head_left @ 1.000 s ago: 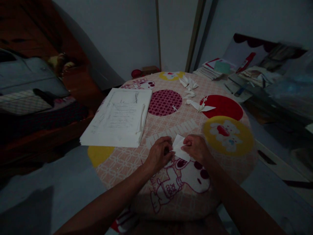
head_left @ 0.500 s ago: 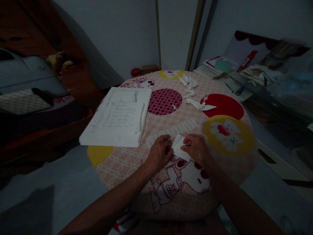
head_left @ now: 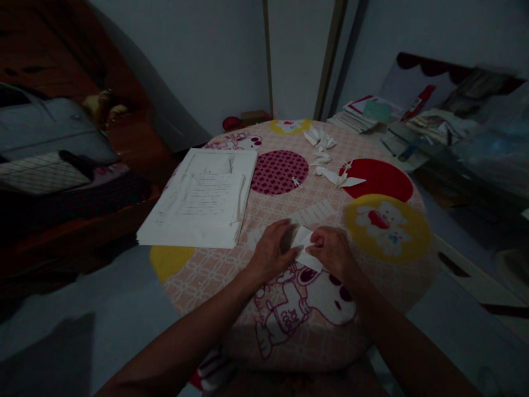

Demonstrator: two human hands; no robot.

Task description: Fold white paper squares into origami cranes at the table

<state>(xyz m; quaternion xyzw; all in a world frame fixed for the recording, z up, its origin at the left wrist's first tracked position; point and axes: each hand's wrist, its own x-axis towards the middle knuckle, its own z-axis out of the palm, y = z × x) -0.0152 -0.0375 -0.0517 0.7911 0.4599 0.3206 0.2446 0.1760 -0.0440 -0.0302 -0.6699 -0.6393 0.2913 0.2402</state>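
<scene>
A small folded piece of white paper [head_left: 306,257] lies on the patterned tablecloth [head_left: 264,205], between my two hands. My right hand [head_left: 334,251] pinches its right side between thumb and fingers. At its left, my left hand [head_left: 273,251] has thumb and fingers apart, with the thumb tip at the paper's left edge. Whether that thumb presses on it is hard to see in the dim light. Folded paper cranes [head_left: 339,177] rest farther back on the table, right of the middle.
A stack of printed sheets [head_left: 206,204] lies on the table's left side, a thin folded strip on top. At the right stands a glass-topped side table with papers [head_left: 353,118] and a pen. A bag [head_left: 53,129] sits on a wooden seat at the left.
My left thumb has reached rightward to the paper's left edge, and the left fingers have spread apart. My right hand keeps its pinch in nearly the same place.
</scene>
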